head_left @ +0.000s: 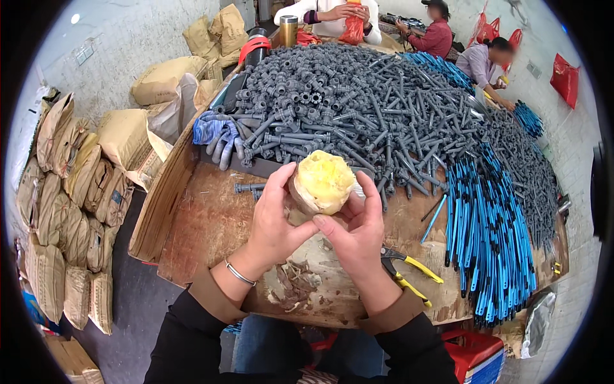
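Holding a round, pale lump with a yellow top (324,184) in left fingers (277,182) and right fingers (371,200), above the near side of the brown wooden table (214,224). Likely needing gentle holding next.

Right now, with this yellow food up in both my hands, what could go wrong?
The yellow food has a rough, soft-looking top, so squeezing with the left hand and right hand might crumble it onto the brown scraps below. If it slips forward, it could land among the gray plastic parts. The yellow-handled pliers lie close to your right sleeve, which might knock them.
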Demonstrator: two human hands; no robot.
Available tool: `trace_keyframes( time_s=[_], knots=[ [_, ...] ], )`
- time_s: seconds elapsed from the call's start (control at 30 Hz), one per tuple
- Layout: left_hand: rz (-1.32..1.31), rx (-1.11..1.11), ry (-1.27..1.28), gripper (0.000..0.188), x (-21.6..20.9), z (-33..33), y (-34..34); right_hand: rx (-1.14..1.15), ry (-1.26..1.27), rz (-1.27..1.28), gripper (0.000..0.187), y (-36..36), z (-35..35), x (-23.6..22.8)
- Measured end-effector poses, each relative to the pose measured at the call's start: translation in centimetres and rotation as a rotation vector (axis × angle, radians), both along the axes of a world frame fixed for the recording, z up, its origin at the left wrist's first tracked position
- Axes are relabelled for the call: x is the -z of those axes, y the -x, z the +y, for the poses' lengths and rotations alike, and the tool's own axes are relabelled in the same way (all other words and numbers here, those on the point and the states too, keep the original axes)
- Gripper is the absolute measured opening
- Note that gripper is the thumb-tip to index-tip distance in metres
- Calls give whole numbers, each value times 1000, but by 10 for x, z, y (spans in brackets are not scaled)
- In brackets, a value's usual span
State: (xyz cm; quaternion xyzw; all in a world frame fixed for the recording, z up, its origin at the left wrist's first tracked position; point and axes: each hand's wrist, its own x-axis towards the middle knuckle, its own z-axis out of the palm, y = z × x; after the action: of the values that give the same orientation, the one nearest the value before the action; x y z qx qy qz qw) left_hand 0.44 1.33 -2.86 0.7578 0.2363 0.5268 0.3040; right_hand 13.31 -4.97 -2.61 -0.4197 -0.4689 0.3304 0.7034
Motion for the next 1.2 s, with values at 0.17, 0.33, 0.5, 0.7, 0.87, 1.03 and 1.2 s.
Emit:
trace_keyframes(
  time_s=[0.17,0.33,0.5,0.7,0.87,1.03,1.2],
  knots=[
    [-367,244,371,82,-7,2,-2,-80,-103,-119,72,-5,-5,6],
    [-545,463,688,82,-8,9,5,-164,-190,-116,63,-5,-4,8],
    [-626,607,820,80,-7,12,8,-203,-235,-118,60,-8,-3,3],
    [-644,677,793,79,-5,17,10,-199,-254,-184,58,-10,-2,-1],
    [-648,741,870,78,3,18,10,-165,-256,-237,57,-9,-3,-1],
    [-587,844,887,74,-6,14,8,-163,-298,-245,58,-11,-4,3],
    [-548,854,884,70,-8,10,7,-171,-313,-215,57,-9,-5,0]
  ],
)
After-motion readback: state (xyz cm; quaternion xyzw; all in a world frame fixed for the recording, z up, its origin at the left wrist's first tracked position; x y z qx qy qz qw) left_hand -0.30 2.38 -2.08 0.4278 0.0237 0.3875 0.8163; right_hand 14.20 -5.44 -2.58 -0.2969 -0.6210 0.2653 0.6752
